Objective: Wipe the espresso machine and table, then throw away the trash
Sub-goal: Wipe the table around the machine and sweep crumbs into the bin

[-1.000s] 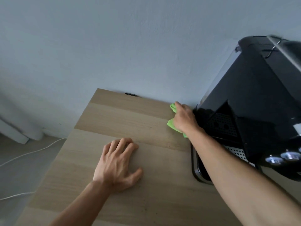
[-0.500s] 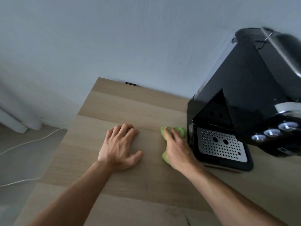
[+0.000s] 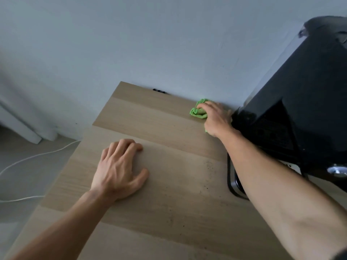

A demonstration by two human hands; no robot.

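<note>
The person leaned over the table (image 3: 169, 212), a pale wood-grain top in long planks with a matte, smooth face. The right hand (image 3: 216, 119) reached to the far edge, where the top met the plain grey wall, its fingers curled over a bunched green cloth (image 3: 199, 110) and pressing it down on the wood. The cloth looked soft and crumpled into folds, most likely so that it filled the palm and could be pushed into the corner just beside the espresso machine (image 3: 300, 109). That machine was a tall, hard-edged black box with a glossy side, a shiny round knob (image 3: 337, 170) low at the front and the dark rim of its drip tray (image 3: 231, 181) showing behind the right forearm. The left hand (image 3: 120, 169) held nothing: it lay on the nearer part of the top with fingers loosely bent and thumb spread, probably as a prop for the long reach. Fine dark specks (image 3: 208, 164) dotted the wood near the tray, so the wiping seemed unfinished. A thin white cable (image 3: 37, 156) trailed over the floor. No trash was in view.
</note>
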